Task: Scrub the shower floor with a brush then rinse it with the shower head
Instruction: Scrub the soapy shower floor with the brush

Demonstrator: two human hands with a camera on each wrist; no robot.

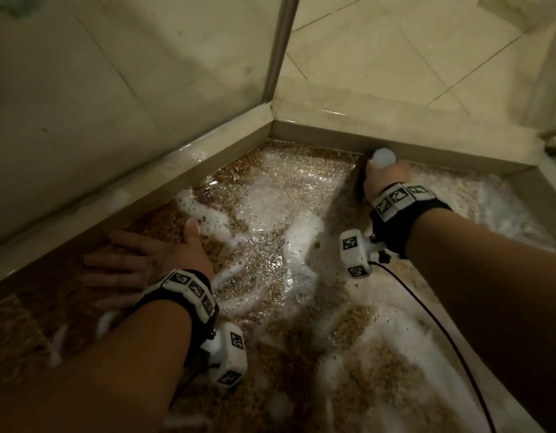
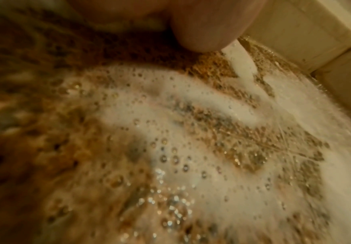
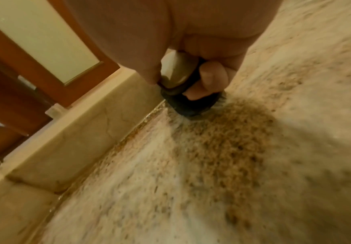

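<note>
The right hand [image 1: 383, 179] had its fingers [image 3: 209, 77] curled tight round the pale rounded handle of a black-bodied scrubbing brush [image 3: 182, 92], its bristles pressed down on the brown speckled pebble shower floor [image 1: 348, 326] at the far right, just beside the beige marble curb [image 1: 411, 151]. The left hand [image 1: 145, 260] lay flat at the near left, fingers straight and spread on the wet floor, gripping nothing. White soapy foam [image 1: 270, 198] with bubbles streaked the floor between the two hands. Past the curb, a brown wooden door frame [image 3: 9, 54] showed
</note>
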